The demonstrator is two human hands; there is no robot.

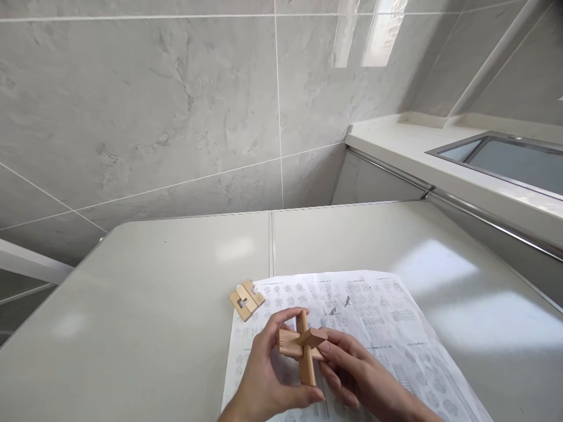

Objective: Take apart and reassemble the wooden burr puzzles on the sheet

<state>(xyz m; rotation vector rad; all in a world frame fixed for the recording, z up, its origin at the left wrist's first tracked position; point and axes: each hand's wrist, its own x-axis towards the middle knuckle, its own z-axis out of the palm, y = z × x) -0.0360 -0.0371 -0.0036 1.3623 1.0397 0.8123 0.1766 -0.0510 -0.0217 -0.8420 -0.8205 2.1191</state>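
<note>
At the lower centre of the frame, the left hand (266, 378) grasps a wooden cross-shaped puzzle (307, 340) by its upper and lower ends, while the fingers of the right hand (372, 372) touch its right end; their full grip is partly hidden. The puzzle sits over a printed paper sheet (380, 334), whose left edge passes by the flat wooden pieces (250, 297) just up and left of the left hand. The white table (132, 310) spreads widely leftward and beyond the sheet's top edge, its far edge crossing mid-frame before the tiled wall (132, 105). A counter (391, 138) borders the upper right.
</note>
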